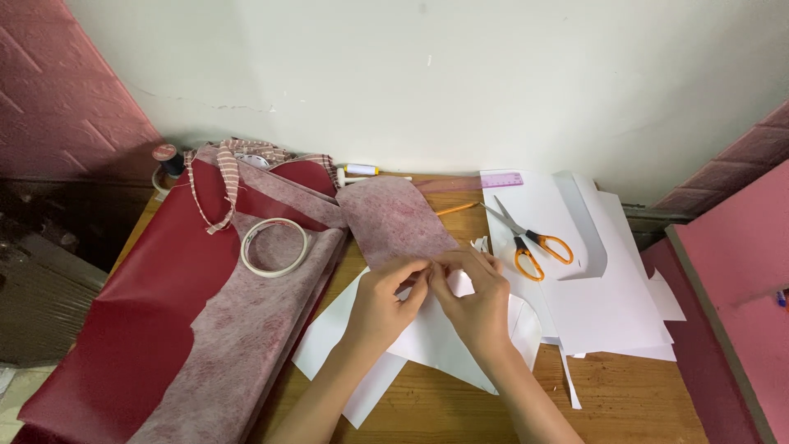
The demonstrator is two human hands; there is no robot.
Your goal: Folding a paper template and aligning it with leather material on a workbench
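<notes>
At the middle of the wooden bench [625, 395], the person's left hand [385, 298] and right hand [475, 302] meet, fingertips pinched together on the near edge of a mottled pinkish-grey, roughly rectangular piece of felt-like fabric [396, 220]. That piece lies over a white paper pattern sheet with angled edges [427, 341], and both hands grasp the fabric edge where it meets the paper; whether the paper itself is caught in the pinch cannot be told. Left of this fabric piece, a white roll of tape [274, 247] rests on a large spread of the same pinkish-grey material [238, 337], whose glossy dark red face [148, 296] shows at its left side. Beyond the tape roll, a striped beige and red cloth strip [223, 177] trails over the red material. Right of the fabric piece, a pair of scissors with orange handles [530, 242] lies blades apart on a stack of white paper sheets [608, 304]. Behind the scissors, at the far edge of that stack, sits a translucent pink ruler [501, 179], and a yellow pencil [456, 209] lies between the ruler and the fabric piece.
</notes>
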